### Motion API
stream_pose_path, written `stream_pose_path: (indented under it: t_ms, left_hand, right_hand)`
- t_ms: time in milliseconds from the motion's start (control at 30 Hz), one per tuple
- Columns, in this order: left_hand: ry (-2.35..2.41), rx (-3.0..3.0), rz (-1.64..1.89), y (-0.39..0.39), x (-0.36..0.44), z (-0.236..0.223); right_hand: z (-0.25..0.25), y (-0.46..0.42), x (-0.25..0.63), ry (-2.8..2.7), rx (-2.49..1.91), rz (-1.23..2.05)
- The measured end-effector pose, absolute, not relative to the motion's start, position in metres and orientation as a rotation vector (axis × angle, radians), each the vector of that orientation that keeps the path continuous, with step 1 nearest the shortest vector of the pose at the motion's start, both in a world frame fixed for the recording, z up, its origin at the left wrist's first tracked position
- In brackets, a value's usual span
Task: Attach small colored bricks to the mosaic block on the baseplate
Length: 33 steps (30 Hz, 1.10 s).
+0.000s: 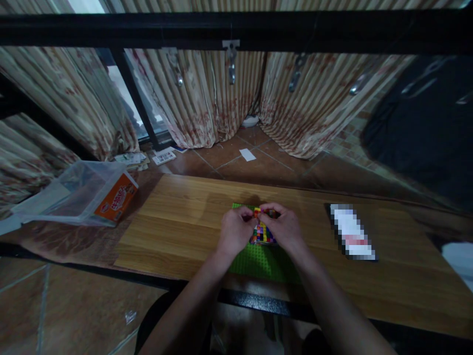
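Observation:
A green studded baseplate lies near the front edge of the wooden board. On its upper part sits a block of small multicoloured building bricks, in yellow, purple, orange and other colours. My left hand rests at the left side of these bricks, its thumb and fingers pinched together. From the right, my right hand meets it with fingers also closed over the top of the bricks. The fingertips almost touch each other. Whatever small piece either hand pinches is hidden or too small to tell.
A phone-like device with a blurred screen lies on the wooden board at right. A clear plastic bin with an orange label lies tipped at left. Papers are on the tiled floor beyond, before striped curtains.

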<state>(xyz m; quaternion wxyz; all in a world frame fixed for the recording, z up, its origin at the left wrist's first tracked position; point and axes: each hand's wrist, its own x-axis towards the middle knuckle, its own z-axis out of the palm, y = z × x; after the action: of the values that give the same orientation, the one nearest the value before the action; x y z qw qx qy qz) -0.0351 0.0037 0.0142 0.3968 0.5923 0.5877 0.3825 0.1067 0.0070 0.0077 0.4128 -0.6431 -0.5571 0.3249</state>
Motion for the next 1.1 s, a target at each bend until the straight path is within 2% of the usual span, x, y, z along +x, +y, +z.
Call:
stream_pose_path:
  t_ms: [167,500,700,1100]
  left_hand:
    - [1.380,1.437,0.952,0.005,-0.040,0.011]
    - [1.298,1.190,1.053,0.013,-0.030,-0.003]
    - [1.247,1.162,1.119,0.015,-0.028,-0.010]
    - [1.254,1.140,1.166,0.018,-0.028,-0.011]
  right_hand:
    - [0.005,0.005,0.113,-1.387,-1.488,0.890]
    - [-0.014,-0.006,0.145,-0.889,-1.438,0.900]
    - [-0.014,-0.007,0.125,-0.775,-1.392,1.118]
    - [-0.022,0.001,0.117,-0.868,-1.397,1.020]
